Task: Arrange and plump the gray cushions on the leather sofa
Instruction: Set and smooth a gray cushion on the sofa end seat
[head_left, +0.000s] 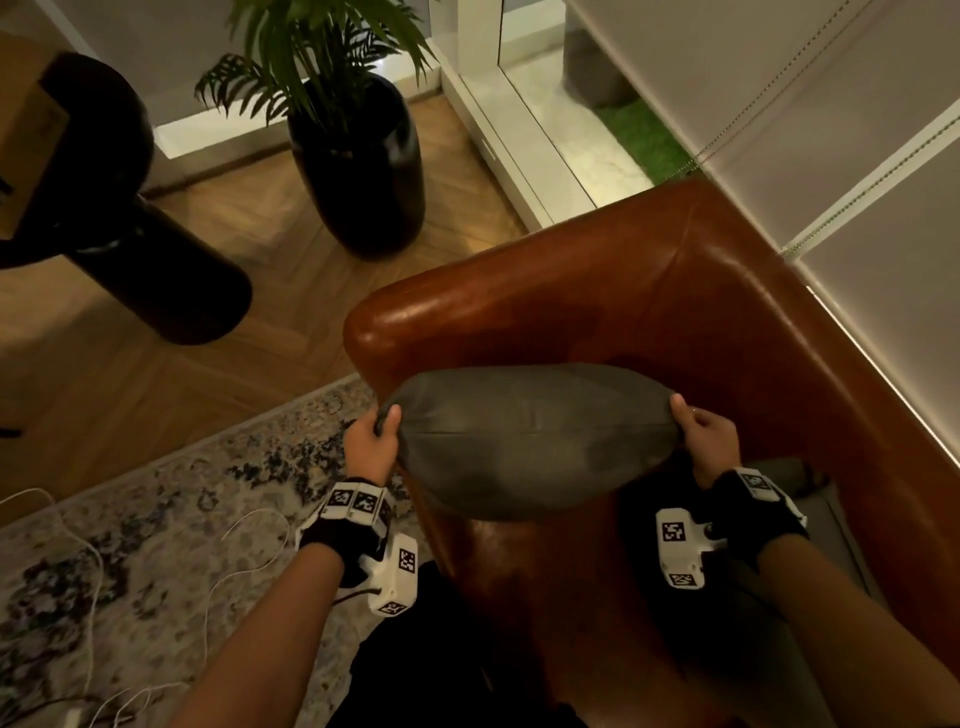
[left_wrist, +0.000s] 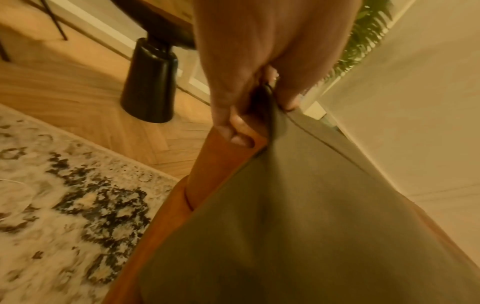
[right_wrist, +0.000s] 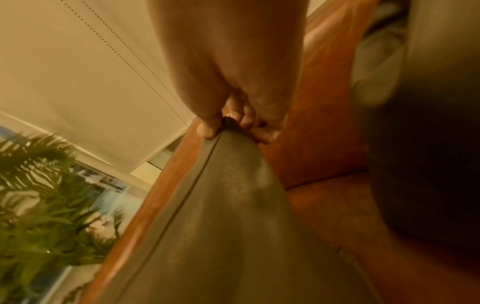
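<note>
A plump gray cushion (head_left: 530, 436) is held edge-up over the seat of the brown leather sofa (head_left: 649, 291), near its left armrest. My left hand (head_left: 371, 441) pinches the cushion's left corner, thumb on top. My right hand (head_left: 701, 441) pinches the right corner the same way. The left wrist view shows fingers curled round the gray corner (left_wrist: 270, 115) with the cushion (left_wrist: 298, 226) filling the lower frame. In the right wrist view the thumb and fingers clamp the seamed corner (right_wrist: 228, 127) of the cushion (right_wrist: 221, 216). Another gray cushion (head_left: 821, 504) lies on the seat to the right, partly hidden.
A tall black planter (head_left: 358, 161) with a palm stands on the wood floor beyond the armrest. A black pedestal base (head_left: 156, 270) lies at left. A patterned rug (head_left: 156, 545) with white cables (head_left: 93, 571) covers the floor. Roller blinds (head_left: 805, 130) hang behind the sofa.
</note>
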